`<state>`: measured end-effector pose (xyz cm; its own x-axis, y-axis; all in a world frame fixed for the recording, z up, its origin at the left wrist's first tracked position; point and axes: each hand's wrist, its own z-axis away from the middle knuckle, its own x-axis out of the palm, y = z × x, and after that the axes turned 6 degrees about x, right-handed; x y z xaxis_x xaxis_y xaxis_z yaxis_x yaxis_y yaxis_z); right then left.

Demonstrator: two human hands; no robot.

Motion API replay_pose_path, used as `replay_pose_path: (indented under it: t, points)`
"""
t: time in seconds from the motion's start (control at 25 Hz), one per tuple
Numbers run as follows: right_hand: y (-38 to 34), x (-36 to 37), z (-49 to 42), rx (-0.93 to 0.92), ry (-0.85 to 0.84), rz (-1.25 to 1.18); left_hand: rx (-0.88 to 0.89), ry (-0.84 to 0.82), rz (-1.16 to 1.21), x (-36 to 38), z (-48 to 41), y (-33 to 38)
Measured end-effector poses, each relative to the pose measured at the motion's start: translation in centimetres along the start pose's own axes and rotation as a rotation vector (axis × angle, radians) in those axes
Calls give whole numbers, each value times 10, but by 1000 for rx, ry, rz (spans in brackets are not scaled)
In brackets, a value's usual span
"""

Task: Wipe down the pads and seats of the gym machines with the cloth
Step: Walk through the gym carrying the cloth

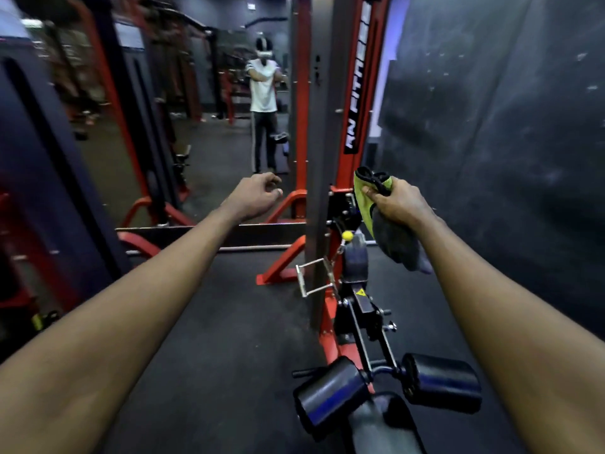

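Grey seat (383, 427) at bottom edge, two black roller pads (330, 393) at its far end. Farther out, right hand (399, 201) pinches bunched yellow-grey cloth (393, 237), hanging in air, clear of pads. Left hand (255, 194) empty, fingers loosely curled. Red machine frame (355, 93) and mirror (203, 126) beyond.

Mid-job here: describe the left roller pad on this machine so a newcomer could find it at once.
Find the tall red upright with white lettering, then follow its frame down toward the camera to two black roller pads at its foot. The left roller pad is the one on the open-floor side, away from the dark wall; the right roller pad sits nearer that wall.
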<state>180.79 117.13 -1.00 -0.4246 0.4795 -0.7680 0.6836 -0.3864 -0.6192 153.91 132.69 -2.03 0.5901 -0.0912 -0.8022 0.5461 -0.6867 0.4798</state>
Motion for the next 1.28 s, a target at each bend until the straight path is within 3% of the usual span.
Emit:
replay_pose_path:
  t: [0.36, 0.56, 0.92, 1.28]
  points:
    - [-140, 88, 23, -348, -215, -57, -277, 190, -138, -112, 125, -59]
    - [-244, 148, 78, -525, -347, -126, -481, 285, -267, -195, 241, -103]
    - [-426, 250, 249, -833, -591, -186, -815, 474, -440, -329, 484, -139]
    - [-545, 318, 457, -1098, -825, -274, -1097, 643, -516, -408, 706, -114]
